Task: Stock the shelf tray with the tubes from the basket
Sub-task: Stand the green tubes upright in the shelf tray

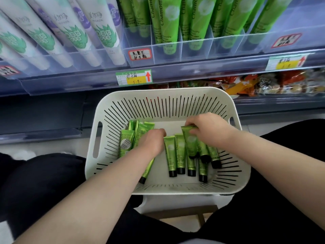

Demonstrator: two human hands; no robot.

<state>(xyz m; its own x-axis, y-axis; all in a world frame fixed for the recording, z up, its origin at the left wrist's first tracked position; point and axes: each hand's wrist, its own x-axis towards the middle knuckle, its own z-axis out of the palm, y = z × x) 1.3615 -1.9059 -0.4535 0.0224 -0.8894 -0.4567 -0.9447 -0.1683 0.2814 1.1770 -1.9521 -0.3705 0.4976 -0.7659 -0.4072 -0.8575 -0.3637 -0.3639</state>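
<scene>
My right hand [209, 129] pinches a green tube [189, 140] by its crimped end, near the basket's [165, 93] far wall. My left hand [153, 142] rests on the left pile [127, 138]; I cannot tell its grip. Bare basket floor lies between the hands. The shelf tray [195, 48] stands above the rim.

Low stool [179, 211] bearing white slotted basket [165, 92], shelf [175, 72] above bearing clear divided tray [197, 48] of green tubes [168, 18]

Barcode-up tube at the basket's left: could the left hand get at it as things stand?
Probably yes. The barcode-up tube lies uncovered on top of its pile in the basket, right beside the left hand, with nothing between them.
</scene>
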